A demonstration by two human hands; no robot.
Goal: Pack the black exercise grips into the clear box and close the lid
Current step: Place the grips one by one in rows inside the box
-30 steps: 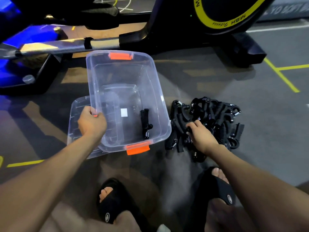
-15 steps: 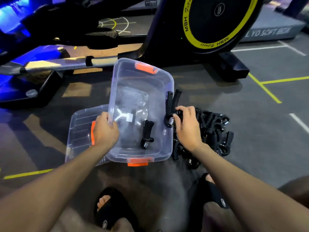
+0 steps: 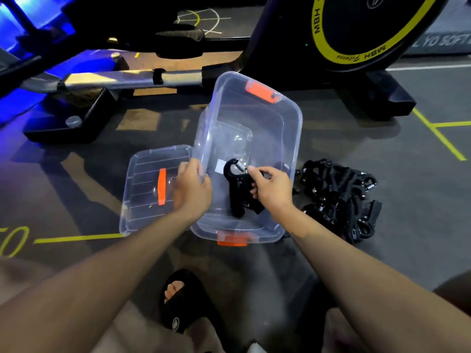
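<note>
The clear box [image 3: 293, 138] with orange latches sits open on the floor, tilted in plan. My left hand [image 3: 192, 189] grips its left rim. Inside the box, my right hand [image 3: 271, 189] holds a black exercise grip [image 3: 237, 189] with a metal spring at its top; another grip seems to lie under it, partly hidden. A pile of several black grips [image 3: 339, 197] lies on the floor just right of the box. The clear lid [image 3: 150, 189] with an orange strip lies flat on the floor left of the box, partly under it.
A black exercise bike with a yellow-ringed flywheel [image 3: 356, 31] stands right behind the box, its base bars [image 3: 377, 95] close to the far rim. Yellow floor lines [image 3: 438, 133] run at right and left. My sandalled foot [image 3: 183, 301] is just below the box.
My right hand lifted a grip from the pile and carried it left over the rim into the box. The box has turned a little under my left hand.
</note>
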